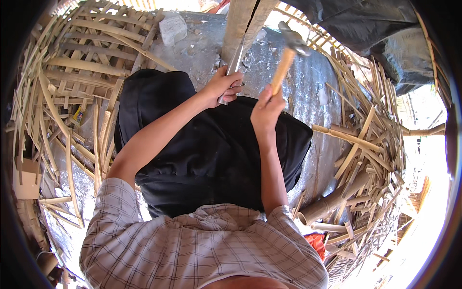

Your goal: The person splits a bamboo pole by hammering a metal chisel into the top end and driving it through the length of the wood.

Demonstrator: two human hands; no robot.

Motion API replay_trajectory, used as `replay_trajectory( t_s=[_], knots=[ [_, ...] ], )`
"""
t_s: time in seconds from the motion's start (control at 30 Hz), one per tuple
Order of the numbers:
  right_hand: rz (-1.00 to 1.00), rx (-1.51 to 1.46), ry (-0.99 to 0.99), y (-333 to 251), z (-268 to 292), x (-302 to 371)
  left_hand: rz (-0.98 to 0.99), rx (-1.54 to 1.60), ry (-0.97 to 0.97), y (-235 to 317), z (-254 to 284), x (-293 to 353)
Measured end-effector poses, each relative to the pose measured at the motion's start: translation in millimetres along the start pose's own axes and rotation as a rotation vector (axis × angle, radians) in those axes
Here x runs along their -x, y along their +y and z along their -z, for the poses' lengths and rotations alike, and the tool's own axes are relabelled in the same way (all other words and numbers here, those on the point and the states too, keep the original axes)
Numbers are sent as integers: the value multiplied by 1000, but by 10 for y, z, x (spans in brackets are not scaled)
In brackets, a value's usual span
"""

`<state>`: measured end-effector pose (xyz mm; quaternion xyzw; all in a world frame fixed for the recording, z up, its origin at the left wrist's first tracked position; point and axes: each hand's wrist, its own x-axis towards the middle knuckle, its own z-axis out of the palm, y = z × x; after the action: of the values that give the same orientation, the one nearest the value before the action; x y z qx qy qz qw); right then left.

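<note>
My left hand (224,87) is wrapped round a long, tapered metal chisel (236,61). Its narrow end points away from me and meets the dark split in a wooden post (234,25); how deep the tip sits, I cannot tell. In my right hand (267,111) is a hammer (283,67), gripped low on its pale wooden handle. The dark metal hammer head is raised to the right of the post, apart from the chisel. My lap, in black cloth (211,139), lies beneath both hands.
Woven bamboo strips (91,58) rise on the left, beside a pale stone block (173,30). Bamboo pieces and offcuts (365,159) crowd the right side. A worn grey sheet (308,82) covers the floor around me. Black plastic sheeting (365,24) hangs at the far right.
</note>
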<state>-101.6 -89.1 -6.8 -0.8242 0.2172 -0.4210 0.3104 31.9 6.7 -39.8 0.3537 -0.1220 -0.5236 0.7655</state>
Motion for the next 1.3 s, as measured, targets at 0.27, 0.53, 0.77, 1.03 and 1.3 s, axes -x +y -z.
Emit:
replay_trajectory(
  t_s=[0.27, 0.53, 0.77, 1.03, 1.3],
  knots=[
    [-136, -27, -168, -332, 175, 55, 14, -120, 36, 36, 27, 19],
    [-160, 49, -257, 62, 15, 81, 10, -104, 57, -45, -116, 33],
    [-218, -31, -105, -374, 239, -34, 12, -92, 59, -79, -24, 22],
    [48, 150, -321, 120, 110, 68, -28, 0, 49, -29, 14, 12],
    [49, 6, -208, -108, -46, -209, -29, -27, 58, -45, 53, 13]
  ],
)
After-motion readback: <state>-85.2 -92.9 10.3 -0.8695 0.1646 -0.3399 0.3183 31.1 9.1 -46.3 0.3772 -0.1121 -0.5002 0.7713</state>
